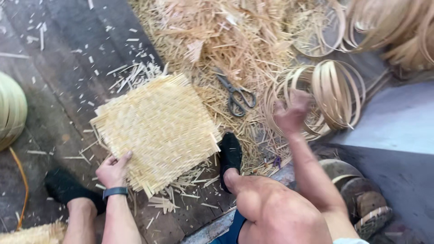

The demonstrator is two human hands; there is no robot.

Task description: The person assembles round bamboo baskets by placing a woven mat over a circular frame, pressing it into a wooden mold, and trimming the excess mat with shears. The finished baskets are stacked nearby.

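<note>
Left hand (113, 171) pinches the lower edge of a square woven straw mat (156, 129) lying flat on dark planks; right hand (291, 113), blurred, closes around thin bamboo hoops (332, 92) beside steel scissors (235, 95)

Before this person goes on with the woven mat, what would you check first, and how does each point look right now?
1. Left hand holds the woven mat by its near corner: ok.
2. Mat lies flat on the plank floor: ok.
3. Right hand has a firm grip on a bamboo hoop: cannot tell, it is blurred.
4. Scissors lie apart from both hands, on the straw: ok.
5. Floor around the black shoe free of offcuts: not ok, splinters are scattered.
</note>
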